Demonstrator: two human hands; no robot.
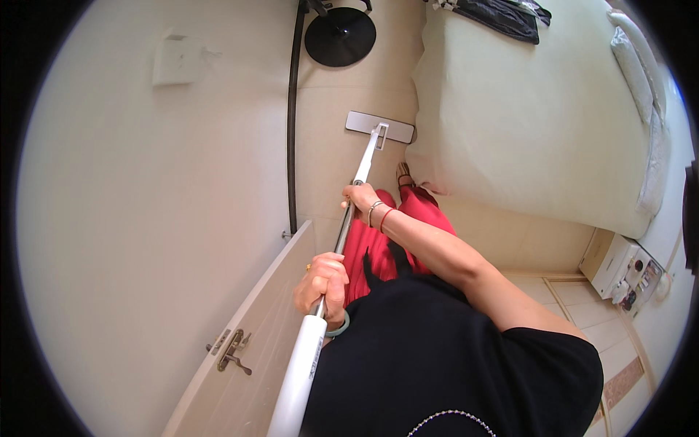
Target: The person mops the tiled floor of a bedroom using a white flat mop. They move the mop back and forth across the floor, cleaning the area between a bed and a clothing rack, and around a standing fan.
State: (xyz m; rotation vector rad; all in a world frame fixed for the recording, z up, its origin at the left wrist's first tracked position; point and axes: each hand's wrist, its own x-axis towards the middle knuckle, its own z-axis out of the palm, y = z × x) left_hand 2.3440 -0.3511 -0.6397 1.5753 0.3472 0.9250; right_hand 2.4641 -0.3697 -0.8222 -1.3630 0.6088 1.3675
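I hold a flat mop (380,127) by its long pole, its pale rectangular head lying on the beige floor beside the bed. My left hand (324,282), with a ring and a pale green bangle at the wrist, is wrapped round the metal pole just above the thick white grip. Farther along, my right hand (360,200) closes on the pole near where the metal meets the white lower section. A silver and a red bracelet circle that wrist. The white grip slants past my left side and runs out at the bottom edge.
A bed (502,109) with a pale cover stands on the right, dark clothing (502,18) on its far end. A round black base (340,36) stands beyond the mop. On the left is an open door (247,342) with a lever handle. A white bedside cabinet (615,266) stands right.
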